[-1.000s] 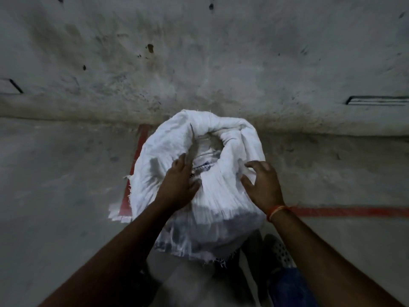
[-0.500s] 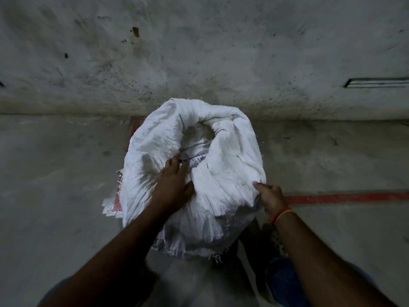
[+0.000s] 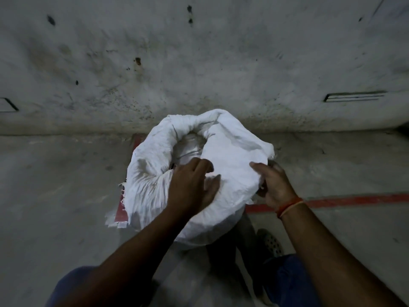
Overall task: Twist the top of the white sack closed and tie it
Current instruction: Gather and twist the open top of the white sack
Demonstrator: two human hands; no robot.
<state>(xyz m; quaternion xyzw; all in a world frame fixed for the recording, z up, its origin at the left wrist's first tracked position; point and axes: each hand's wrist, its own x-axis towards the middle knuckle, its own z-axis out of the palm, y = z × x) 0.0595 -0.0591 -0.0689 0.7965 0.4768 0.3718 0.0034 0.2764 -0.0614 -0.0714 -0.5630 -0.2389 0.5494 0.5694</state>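
Observation:
The white sack (image 3: 230, 156) stands on the floor in front of me, its woven top rolled down in thick folds around a still open mouth (image 3: 190, 147). My left hand (image 3: 191, 187) lies on the near rim, with its fingers curled over the fabric at the mouth and its thumb spread to the right; it is slightly blurred. My right hand (image 3: 273, 185) grips the sack's right edge, thumb on top and fingers tucked under the fold. An orange thread band circles that wrist.
A stained concrete wall (image 3: 199, 63) rises just behind the sack. Red painted lines (image 3: 354, 199) run along the grey floor to the right and under the sack's left side. My sandalled foot (image 3: 271, 242) and blue trouser legs are below the sack.
My right hand slid from the top of the sack down to its right edge and took hold there. The right fold now spreads wider over the mouth. My left hand stayed on the near rim.

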